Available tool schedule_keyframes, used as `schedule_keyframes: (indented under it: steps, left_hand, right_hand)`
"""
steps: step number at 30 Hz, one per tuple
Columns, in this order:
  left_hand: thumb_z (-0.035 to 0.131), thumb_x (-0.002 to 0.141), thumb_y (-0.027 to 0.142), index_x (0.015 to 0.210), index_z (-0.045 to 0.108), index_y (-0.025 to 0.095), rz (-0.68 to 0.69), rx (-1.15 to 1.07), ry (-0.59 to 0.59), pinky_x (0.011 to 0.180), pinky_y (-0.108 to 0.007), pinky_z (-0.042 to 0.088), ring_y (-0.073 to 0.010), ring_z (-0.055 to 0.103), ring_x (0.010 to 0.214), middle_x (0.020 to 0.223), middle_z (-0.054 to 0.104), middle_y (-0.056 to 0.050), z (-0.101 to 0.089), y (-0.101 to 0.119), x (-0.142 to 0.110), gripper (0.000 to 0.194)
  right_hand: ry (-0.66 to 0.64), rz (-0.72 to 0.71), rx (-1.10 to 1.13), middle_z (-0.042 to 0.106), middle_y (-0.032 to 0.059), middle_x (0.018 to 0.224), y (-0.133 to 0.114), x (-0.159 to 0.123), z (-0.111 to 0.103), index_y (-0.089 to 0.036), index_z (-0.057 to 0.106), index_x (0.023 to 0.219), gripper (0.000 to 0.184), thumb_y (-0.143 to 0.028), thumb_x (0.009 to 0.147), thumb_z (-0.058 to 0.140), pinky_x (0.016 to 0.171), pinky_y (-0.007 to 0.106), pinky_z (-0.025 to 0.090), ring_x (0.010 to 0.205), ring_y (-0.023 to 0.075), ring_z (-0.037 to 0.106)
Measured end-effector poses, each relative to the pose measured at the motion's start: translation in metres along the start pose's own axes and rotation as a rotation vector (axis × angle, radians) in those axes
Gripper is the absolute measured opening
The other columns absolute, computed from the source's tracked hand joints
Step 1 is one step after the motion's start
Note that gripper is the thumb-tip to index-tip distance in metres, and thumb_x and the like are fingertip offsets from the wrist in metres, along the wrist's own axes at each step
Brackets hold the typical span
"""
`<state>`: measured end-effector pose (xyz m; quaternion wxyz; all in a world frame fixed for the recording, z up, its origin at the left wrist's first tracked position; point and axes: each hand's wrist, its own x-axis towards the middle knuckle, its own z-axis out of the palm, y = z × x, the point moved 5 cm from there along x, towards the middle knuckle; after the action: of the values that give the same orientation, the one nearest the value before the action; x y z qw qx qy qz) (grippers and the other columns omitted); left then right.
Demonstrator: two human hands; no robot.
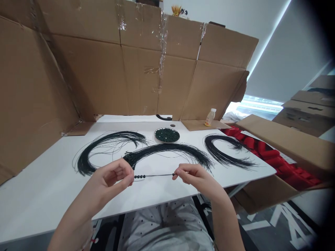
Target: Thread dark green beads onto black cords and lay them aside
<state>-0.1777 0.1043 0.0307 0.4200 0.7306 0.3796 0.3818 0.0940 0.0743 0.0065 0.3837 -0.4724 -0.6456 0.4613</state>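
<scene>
Between my two hands a thin black cord (158, 175) is stretched taut above the table's front part. My left hand (115, 179) pinches its left end, where several dark beads (139, 176) sit in a row beside the fingertips. At the other end, the fingertips of my right hand (190, 174) are closed on the cord, with one small dark bead at them. Just behind lies a bundle of black cords (167, 148), with beaded ends gathered at its left. A round dish (166, 142) full of dark green beads stands beyond that bundle.
Curved bundles of black cord lie at the left (85, 160) and right (220, 151) of the white table (47, 198). Tall cardboard panels (141, 76) wall the back and left. A small bottle (210, 117) stands at the back right. Beside the table, an open carton (282, 136) holds red items.
</scene>
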Motion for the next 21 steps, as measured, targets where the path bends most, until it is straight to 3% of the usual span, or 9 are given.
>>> schedule_keyframes:
  steps: [5,11,17,21]
  left_hand:
    - [0.065,0.094,0.037,0.079,0.063,0.023,-0.014,0.007,0.006,0.064,-0.023,0.043,-0.0146,0.053,0.069,0.073,0.059,0.001,0.0,0.002,-0.002,0.02]
    - [0.067,0.09,0.034,0.075,0.062,0.023,-0.037,-0.033,0.116,0.063,-0.022,0.041,-0.0136,0.05,0.067,0.07,0.057,0.003,0.004,0.014,-0.006,0.019]
    - [0.066,0.093,0.037,0.078,0.064,0.024,-0.043,0.006,0.039,0.066,-0.023,0.046,-0.0149,0.057,0.07,0.074,0.06,0.001,0.004,0.01,-0.005,0.019]
    - [0.066,0.094,0.038,0.08,0.064,0.024,-0.047,0.03,0.007,0.073,-0.024,0.05,-0.0154,0.062,0.076,0.08,0.063,0.001,0.004,0.006,-0.004,0.02]
  right_hand:
    - [0.025,-0.002,0.023,0.053,0.0024,0.078,0.0,0.001,0.001,-0.018,0.071,0.081,0.038,-0.053,0.095,0.062,0.057,0.03,0.02,0.065,0.0139,0.031]
    - [0.058,-0.051,0.057,0.053,0.0025,0.078,-0.002,0.003,0.003,-0.018,0.066,0.08,0.034,-0.05,0.092,0.066,0.062,0.03,0.028,0.072,0.0163,0.039]
    - [0.078,-0.067,0.061,0.047,-0.0012,0.072,-0.002,0.005,0.007,-0.018,0.063,0.079,0.028,-0.043,0.089,0.071,0.06,0.029,0.026,0.066,0.0139,0.036]
    - [0.01,-0.06,0.047,0.057,0.0007,0.072,-0.012,0.002,0.012,-0.017,0.065,0.08,0.021,-0.034,0.091,0.069,0.063,0.028,0.034,0.069,0.0148,0.049]
